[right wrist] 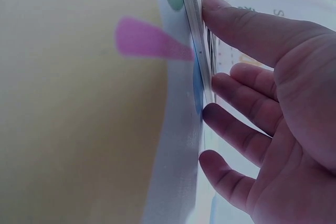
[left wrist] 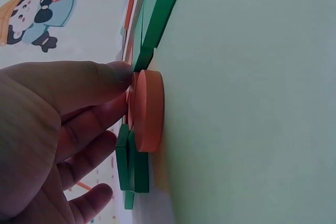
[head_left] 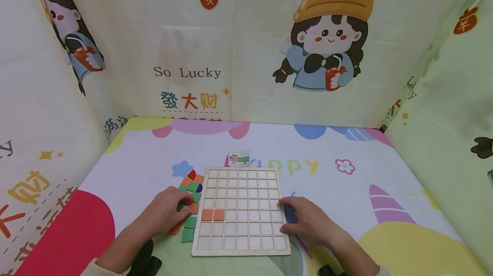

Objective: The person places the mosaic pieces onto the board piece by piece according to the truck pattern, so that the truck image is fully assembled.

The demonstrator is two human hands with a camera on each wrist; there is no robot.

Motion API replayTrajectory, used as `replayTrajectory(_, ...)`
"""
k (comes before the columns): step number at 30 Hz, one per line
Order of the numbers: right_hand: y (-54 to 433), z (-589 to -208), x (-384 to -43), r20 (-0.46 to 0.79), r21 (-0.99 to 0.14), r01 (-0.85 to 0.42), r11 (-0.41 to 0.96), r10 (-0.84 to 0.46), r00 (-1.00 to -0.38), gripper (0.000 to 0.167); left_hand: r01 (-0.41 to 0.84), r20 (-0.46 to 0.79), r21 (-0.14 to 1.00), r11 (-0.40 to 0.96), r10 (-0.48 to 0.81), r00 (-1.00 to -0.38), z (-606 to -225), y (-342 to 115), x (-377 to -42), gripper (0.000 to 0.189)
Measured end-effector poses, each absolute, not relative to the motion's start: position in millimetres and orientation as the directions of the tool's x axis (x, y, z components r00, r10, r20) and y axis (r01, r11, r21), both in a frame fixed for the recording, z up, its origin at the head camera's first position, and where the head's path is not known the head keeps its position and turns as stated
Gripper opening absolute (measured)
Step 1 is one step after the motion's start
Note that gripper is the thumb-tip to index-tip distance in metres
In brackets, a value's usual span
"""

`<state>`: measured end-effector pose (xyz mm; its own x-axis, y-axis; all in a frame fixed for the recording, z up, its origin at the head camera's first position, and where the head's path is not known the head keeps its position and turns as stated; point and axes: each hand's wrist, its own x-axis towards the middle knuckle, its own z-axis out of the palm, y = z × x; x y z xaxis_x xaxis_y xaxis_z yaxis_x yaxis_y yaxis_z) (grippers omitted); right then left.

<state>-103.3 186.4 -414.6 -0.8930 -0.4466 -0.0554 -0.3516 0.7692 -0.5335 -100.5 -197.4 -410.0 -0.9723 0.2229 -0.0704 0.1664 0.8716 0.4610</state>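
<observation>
A wooden grid board (head_left: 240,253) lies on the table with two orange square tiles (head_left: 213,215) side by side in cells near its left edge. At the board's left, my left hand (head_left: 167,209) pinches an orange square tile (head_left: 193,209) between thumb and forefinger, among loose pieces. A round orange piece (left wrist: 150,111) stands out beside those fingertips in the left wrist view, partly covering what they hold. My right hand (head_left: 308,220) rests its fingertips and thumb on the board's right edge; its fingers are loosely extended in the right wrist view (right wrist: 236,114).
Green tiles (head_left: 188,230) lie left of the board, below the left hand. Further up are more orange and green tiles, a red piece (head_left: 191,174) and a blue piece (head_left: 199,188). A small pattern card (head_left: 239,157) stands behind the board. Printed cloth walls surround the table.
</observation>
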Motion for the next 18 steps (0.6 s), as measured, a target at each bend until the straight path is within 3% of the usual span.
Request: replayTrajectory(18, 186.0, -415.7, -104.4, -0.063, -0.528, -0.345, 0.776, -0.441, -0.895, 0.057, 0.214, -0.035, 0.39, 0.896, 0.247, -0.968, -410.8, -195.1, -103.1, 0.02)
